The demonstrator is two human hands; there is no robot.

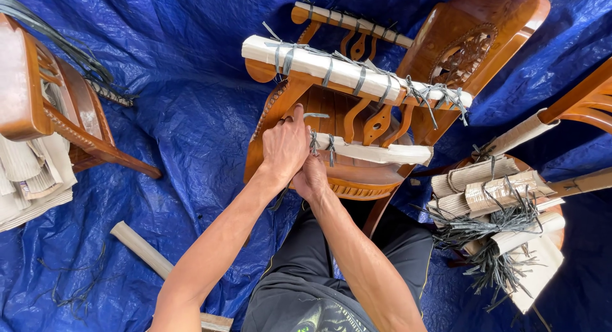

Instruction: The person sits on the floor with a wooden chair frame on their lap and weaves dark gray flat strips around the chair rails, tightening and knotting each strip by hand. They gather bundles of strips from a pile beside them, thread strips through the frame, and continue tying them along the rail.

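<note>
Blue tarp (191, 83) | both hands' grip on chair (357, 115) strap (313, 143) hidden

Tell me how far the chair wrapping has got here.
Done: two chair rails wear tied paper. In hand: left hand and right hand knot straps on a third paper piece. Left: that piece's far end has no ties, and the carved back shows bare.

A crumpled blue plastic tarpaulin (185, 83) covers the floor. At the left stands another brown wooden chair (38, 96) over folded cream paper sheets (29, 179). On the right lie rolled corrugated cardboard pieces (484, 185) with loose grey plastic strips (491, 227).
</note>
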